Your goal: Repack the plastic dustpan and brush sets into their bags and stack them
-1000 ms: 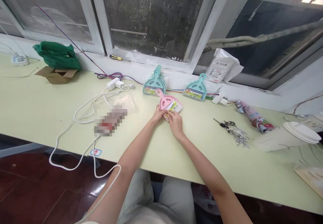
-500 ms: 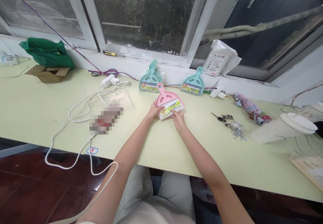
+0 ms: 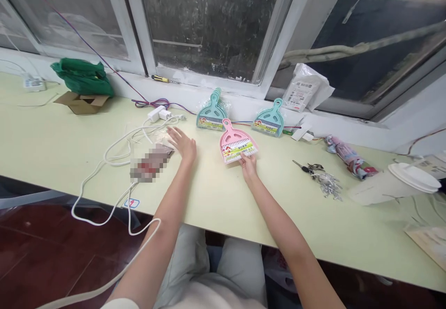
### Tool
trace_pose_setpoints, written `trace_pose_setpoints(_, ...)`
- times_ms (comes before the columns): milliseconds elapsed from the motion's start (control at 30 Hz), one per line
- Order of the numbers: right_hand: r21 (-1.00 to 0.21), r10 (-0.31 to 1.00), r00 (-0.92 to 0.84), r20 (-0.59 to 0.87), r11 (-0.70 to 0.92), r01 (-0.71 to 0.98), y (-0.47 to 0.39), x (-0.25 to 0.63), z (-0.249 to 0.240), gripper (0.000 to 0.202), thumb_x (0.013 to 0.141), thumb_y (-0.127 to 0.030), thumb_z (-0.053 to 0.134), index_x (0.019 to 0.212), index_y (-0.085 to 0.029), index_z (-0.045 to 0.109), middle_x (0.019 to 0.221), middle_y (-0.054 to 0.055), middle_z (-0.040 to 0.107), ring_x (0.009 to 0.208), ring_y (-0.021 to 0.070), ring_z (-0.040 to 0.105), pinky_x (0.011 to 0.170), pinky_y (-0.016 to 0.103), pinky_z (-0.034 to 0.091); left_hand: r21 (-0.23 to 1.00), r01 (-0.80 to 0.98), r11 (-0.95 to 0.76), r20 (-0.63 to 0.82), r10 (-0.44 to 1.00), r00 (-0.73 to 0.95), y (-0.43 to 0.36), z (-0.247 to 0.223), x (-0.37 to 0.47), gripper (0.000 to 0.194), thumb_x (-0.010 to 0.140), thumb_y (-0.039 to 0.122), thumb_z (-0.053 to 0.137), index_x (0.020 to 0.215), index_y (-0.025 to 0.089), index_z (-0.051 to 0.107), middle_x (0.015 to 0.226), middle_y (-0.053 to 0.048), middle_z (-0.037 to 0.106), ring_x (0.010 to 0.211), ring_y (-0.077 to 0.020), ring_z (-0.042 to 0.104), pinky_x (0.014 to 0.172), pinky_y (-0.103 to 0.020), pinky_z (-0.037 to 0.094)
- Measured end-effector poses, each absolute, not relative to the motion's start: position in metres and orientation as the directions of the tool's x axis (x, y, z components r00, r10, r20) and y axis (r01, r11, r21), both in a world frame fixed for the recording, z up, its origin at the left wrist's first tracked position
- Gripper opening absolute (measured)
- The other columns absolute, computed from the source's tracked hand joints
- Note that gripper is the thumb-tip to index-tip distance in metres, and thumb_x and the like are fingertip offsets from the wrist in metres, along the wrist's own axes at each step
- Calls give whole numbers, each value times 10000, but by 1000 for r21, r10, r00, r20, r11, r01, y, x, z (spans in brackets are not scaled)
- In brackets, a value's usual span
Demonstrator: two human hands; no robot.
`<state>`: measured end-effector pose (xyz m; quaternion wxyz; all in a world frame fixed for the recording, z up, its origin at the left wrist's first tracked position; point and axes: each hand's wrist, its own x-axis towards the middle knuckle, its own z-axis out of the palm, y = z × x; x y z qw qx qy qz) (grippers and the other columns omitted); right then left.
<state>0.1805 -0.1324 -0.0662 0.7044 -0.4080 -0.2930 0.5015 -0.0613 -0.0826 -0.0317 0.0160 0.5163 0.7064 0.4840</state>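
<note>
A pink dustpan [image 3: 232, 134] with a white-bristled brush and a printed label is gripped at its lower edge by my right hand [image 3: 248, 165]. My left hand [image 3: 183, 145] has its fingers spread and holds nothing. It is over a clear plastic bag [image 3: 160, 134], beside a pixelated object [image 3: 149, 164]; whether it touches the bag I cannot tell. Behind the pink dustpan, a stack of teal dustpans [image 3: 212, 113] in clear wrapping leans at the wall. Another wrapped teal dustpan [image 3: 270, 119] leans to its right.
White cables [image 3: 104, 160] loop over the table's left side and cross my left forearm. A small cardboard box [image 3: 83, 104] and green bag [image 3: 83, 77] are at the back left. To the right lie keys [image 3: 325, 183], a folded umbrella [image 3: 348, 158] and a lidded paper cup [image 3: 379, 183].
My left hand has let go of the pink dustpan and moved left, its fingers spreading. My right hand still holds the dustpan. The view has shifted slightly.
</note>
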Motion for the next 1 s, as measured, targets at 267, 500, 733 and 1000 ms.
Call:
trace_pose_setpoints(267,-852,944,329,9,179,-492,-135,175,-64,356,659,-196,709,981,-203,556,1065,45,691,996,172,673,875,321,564,475,814,-335,485,871,75,-103,-47,-66,389,768,109,491,1123,145,645,1365,-184,511,1375,-327,326,1134,-586,49)
trace_pose_setpoints(500,-828,900,435,-37,216,-517,-142,201,-61,369,648,-158,697,992,-201,569,1092,51,689,1008,188,670,885,354,567,846,357,-395,325,914,242,-118,-47,-21,502,857,230,428,1359,220,448,1053,-106,661,872,-208,648,879,-376,465)
trace_pose_setpoints(733,-863,906,424,20,230,-451,-158,226,-62,420,625,-196,757,1011,-216,594,1100,36,691,1019,185,665,839,306,583,738,670,-79,360,886,-292,-86,-36,-31,479,781,147,531,1254,155,457,1262,-155,492,1150,-234,505,930,-351,422)
trace_pose_setpoints(1000,-897,959,280,-36,92,-432,-158,231,-49,320,615,-147,755,908,-197,637,955,25,729,929,187,692,809,288,596,355,793,-495,131,866,482,-93,-41,24,341,877,250,472,1190,285,604,1285,-59,584,1234,-258,470,1054,-442,312)
